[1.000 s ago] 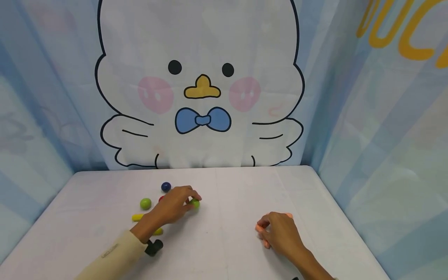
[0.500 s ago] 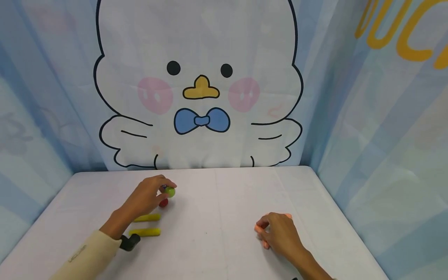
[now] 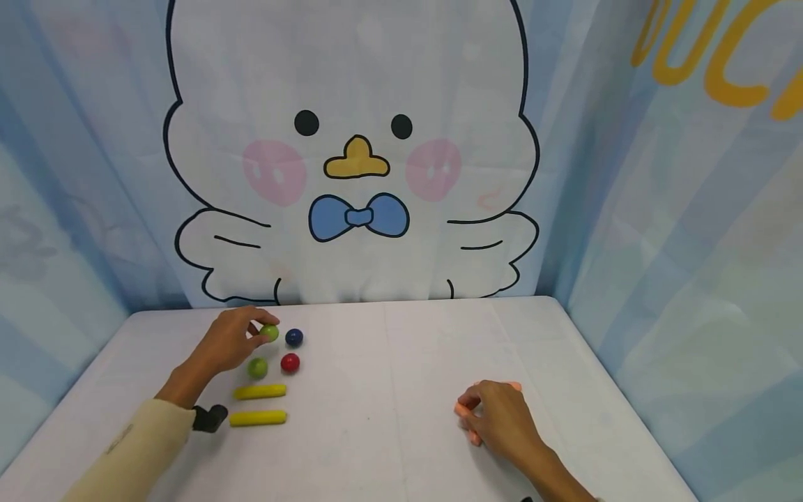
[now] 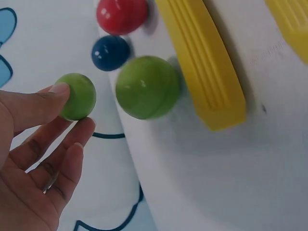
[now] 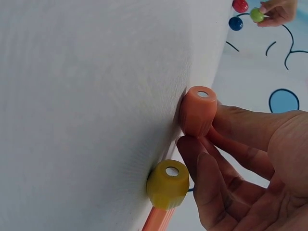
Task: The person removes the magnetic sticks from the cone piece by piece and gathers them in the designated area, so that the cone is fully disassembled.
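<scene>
My left hand (image 3: 231,339) pinches a green ball (image 4: 79,97) between thumb and fingertips, above the table's back left part. Below it on the table lie a second green ball (image 3: 257,368), a red ball (image 3: 290,362) and a dark blue ball (image 3: 294,338). My right hand (image 3: 502,417), low over the table's right side, pinches an orange stick (image 5: 198,111) with a metal spot on its end. Close by in the right wrist view is a yellow end piece (image 5: 168,185) on an orange stick. More orange parts show around the right hand, mostly hidden by it.
Two yellow sticks (image 3: 258,418) lie parallel, nearer me than the balls. The white table (image 3: 376,453) ends at a back edge against a cloth backdrop (image 3: 364,272) with a printed cartoon. Side curtains (image 3: 702,265) stand at both sides.
My left hand has carried the green ball left and back, past the red and blue balls, uncovering the other balls and both yellow sticks. My right hand has stayed in place.
</scene>
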{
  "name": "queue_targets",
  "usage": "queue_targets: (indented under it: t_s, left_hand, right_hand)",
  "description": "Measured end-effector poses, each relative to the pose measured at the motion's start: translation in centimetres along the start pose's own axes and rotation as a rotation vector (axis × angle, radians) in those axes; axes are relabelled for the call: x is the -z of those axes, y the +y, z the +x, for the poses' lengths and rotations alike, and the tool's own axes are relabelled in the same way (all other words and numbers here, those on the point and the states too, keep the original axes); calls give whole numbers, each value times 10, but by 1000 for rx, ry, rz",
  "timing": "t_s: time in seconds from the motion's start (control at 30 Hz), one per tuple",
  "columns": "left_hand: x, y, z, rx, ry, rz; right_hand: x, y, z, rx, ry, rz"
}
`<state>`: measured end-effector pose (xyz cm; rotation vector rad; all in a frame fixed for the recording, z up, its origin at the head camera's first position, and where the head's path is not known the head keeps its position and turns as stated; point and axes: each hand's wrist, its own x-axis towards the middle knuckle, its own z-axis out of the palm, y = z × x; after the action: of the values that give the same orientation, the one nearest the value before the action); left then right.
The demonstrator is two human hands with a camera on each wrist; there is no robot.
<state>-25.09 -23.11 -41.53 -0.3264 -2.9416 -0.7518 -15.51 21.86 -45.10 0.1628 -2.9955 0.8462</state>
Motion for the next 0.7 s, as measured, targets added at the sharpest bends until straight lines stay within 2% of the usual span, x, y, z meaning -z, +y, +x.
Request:
queue_targets:
  t_s: [0.37, 0.7]
  left_hand:
    - [-8, -27, 12, 104, -74, 7]
    - [-14, -39, 12, 131, -79, 17]
  right_hand:
    - [-2, 0, 1, 22, 15, 6]
    - [-4, 2, -1, 45, 23, 9]
